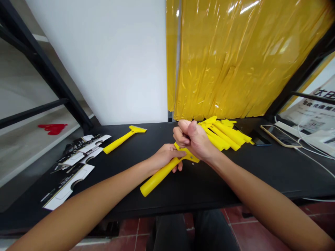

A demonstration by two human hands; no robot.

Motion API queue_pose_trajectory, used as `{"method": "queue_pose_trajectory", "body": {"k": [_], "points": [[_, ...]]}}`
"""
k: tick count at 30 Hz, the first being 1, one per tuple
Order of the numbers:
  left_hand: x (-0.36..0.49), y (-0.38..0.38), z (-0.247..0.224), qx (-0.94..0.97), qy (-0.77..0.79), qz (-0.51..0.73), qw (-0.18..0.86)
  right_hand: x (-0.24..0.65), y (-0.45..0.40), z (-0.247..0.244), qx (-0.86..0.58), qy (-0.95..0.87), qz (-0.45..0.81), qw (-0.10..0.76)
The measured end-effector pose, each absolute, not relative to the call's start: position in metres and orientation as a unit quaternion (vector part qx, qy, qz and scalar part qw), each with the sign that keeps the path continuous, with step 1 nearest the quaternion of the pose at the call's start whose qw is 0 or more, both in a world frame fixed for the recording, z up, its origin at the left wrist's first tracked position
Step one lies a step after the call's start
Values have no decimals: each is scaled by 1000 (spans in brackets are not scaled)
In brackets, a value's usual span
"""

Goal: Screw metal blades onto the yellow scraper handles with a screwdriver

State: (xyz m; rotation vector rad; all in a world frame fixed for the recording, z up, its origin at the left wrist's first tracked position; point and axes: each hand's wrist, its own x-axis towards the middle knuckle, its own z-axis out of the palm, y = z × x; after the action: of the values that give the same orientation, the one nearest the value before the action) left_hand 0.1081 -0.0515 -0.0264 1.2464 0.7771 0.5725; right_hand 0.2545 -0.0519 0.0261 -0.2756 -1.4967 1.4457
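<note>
Yellow scraper within left fingers

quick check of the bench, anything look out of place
The white-and-black cards at the left edge of the bench lie loose and overlapping, not stacked, while the yellow scrapers sit piled together. One lone scraper lies apart from that pile. A red scrap on the shelf also stands out; I can't tell what it is.

Bright; glare on plastic sheeting; w/angle edge warp
</note>
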Motion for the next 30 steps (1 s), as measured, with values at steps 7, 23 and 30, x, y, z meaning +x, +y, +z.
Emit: {"method": "queue_pose_trajectory", "body": {"k": [7,23,30], "points": [[108,-53,-29,583,325,255,699,251,-59,24,-102,-587,639,487],[105,-39,-32,516,335,304,728,250,-47,9,-181,-683,324,629],[106,-39,-34,526,327,290,730,254,-47,14,-106,-662,537,512]]}}
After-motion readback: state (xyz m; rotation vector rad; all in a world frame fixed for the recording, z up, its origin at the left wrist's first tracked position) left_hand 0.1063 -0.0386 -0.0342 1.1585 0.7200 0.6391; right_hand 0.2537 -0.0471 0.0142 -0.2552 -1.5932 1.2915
